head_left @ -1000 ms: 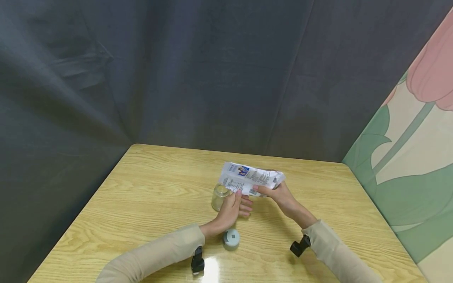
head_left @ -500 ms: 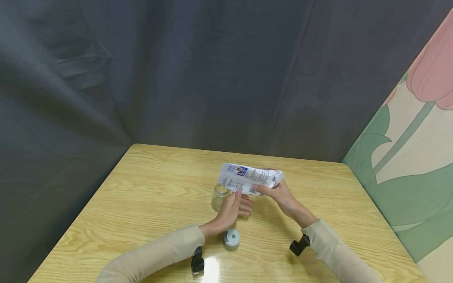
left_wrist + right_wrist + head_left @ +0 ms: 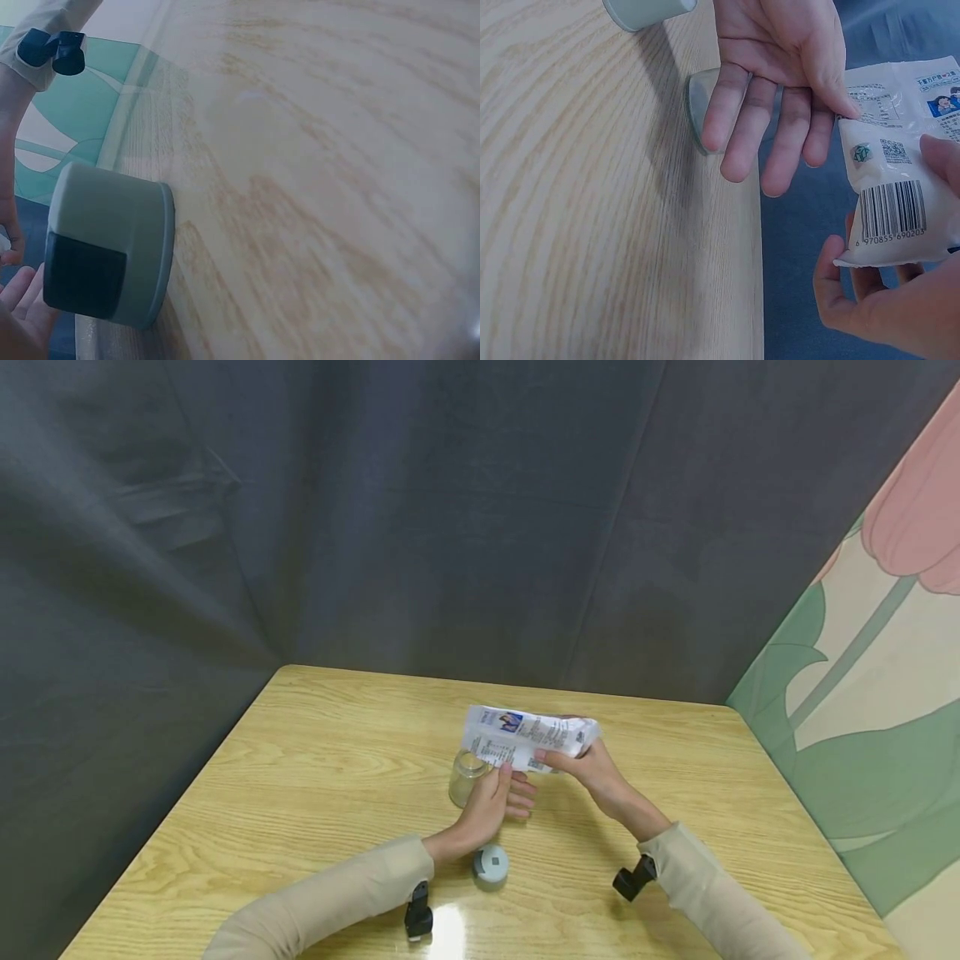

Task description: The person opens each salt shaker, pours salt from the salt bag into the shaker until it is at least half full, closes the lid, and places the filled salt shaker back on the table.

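Observation:
In the head view a white printed plastic bag is tilted over the mouth of a clear glass jar. My right hand grips the bag's right end, thumb on the near face and fingers curled beneath, as the right wrist view also shows. My left hand is beside the jar with its fingers extended. Its thumb touches the bag's lower edge. The bag's open end and contents are hidden. A pale grey-green lid lies on the table near my left wrist; it looms large in the left wrist view.
The wood-grain table ends at a dark curtain behind. A floral-patterned wall borders it on the right. Black wrist cameras hang below both sleeves.
The bag has shifted slightly left, its near edge a little higher, with my right hand still gripping it. My left hand, the jar and the lid stay in place.

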Available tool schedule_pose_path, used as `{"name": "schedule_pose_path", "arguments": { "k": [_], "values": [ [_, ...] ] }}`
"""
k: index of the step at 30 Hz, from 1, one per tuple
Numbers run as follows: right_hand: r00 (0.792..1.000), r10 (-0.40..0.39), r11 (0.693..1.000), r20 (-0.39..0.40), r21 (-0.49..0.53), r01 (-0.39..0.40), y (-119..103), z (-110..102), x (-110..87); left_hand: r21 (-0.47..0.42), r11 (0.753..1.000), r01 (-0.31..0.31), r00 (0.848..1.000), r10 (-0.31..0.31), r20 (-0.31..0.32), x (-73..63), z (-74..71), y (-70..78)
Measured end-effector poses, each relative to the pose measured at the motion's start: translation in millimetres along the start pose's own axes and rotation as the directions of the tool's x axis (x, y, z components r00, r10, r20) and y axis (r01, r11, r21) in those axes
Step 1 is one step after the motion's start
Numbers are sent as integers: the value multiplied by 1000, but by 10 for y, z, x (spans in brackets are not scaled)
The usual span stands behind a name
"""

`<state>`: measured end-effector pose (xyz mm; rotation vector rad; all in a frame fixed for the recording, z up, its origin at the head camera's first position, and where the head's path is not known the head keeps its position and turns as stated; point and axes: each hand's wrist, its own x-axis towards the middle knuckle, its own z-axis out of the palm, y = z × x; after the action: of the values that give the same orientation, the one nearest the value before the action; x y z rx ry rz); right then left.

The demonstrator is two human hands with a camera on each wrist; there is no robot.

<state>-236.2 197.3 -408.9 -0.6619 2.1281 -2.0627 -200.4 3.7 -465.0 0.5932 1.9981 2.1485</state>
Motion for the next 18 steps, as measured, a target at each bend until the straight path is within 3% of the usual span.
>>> {"name": "schedule_pose_path", "arguments": {
  "k": [7, 18],
  "values": [
    [1000, -2, 1000, -1, 0, 2, 3, 1, 10, -20, 1000, 11, 1000, -11, -7, -100, 37, 319],
    [1000, 2, 1000, 5, -2, -2, 1, 3, 4, -15, 1000, -4, 1000, 4, -6, -103, 39, 310]
  ]
}}
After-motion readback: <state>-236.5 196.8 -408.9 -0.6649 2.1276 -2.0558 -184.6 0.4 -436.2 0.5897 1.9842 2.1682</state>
